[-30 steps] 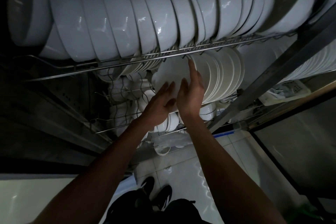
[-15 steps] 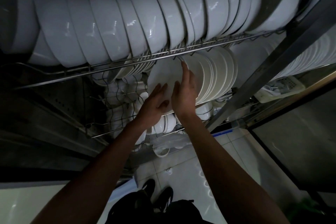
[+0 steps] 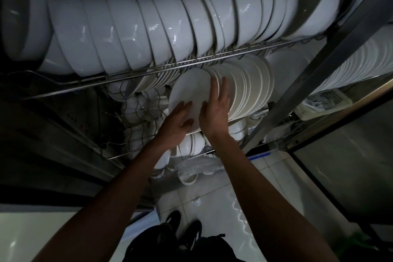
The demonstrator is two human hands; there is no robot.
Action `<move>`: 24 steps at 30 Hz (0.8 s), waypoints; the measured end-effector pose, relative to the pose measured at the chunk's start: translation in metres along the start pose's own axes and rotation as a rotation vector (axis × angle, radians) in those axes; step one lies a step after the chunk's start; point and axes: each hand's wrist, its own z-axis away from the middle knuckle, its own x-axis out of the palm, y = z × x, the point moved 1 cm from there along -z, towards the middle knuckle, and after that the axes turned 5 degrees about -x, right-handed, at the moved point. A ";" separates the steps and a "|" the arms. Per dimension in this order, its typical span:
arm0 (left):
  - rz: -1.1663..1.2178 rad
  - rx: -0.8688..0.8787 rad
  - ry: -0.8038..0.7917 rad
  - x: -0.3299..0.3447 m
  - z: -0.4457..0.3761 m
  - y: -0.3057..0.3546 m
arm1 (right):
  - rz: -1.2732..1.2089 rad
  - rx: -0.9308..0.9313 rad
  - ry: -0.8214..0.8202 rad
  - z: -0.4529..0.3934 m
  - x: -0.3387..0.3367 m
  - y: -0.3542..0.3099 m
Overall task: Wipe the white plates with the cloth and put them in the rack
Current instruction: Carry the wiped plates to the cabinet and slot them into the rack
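Note:
A white plate point(image 3: 189, 89) stands on edge at the left end of a row of white plates point(image 3: 248, 89) on the middle shelf of the wire rack point(image 3: 148, 72). My left hand point(image 3: 177, 122) rests with straight fingers against the plate's lower face. My right hand point(image 3: 214, 108) lies flat along the plate's right rim, its fingers pointing up between this plate and the row. No cloth is in view.
A long row of white bowls point(image 3: 136, 27) fills the shelf above. Cups and small bowls point(image 3: 191, 144) sit on the lower shelf. A metal door frame point(image 3: 314, 74) slants at the right, with more plates point(image 3: 353, 66) behind it. White floor tiles point(image 3: 229, 208) lie below.
Both hands have stayed on the plate and pressed it slightly rightward against the row; the view has shifted a little.

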 end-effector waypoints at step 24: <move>-0.318 0.200 0.075 -0.011 0.017 0.028 | 0.182 -0.161 -0.011 0.020 -0.032 -0.002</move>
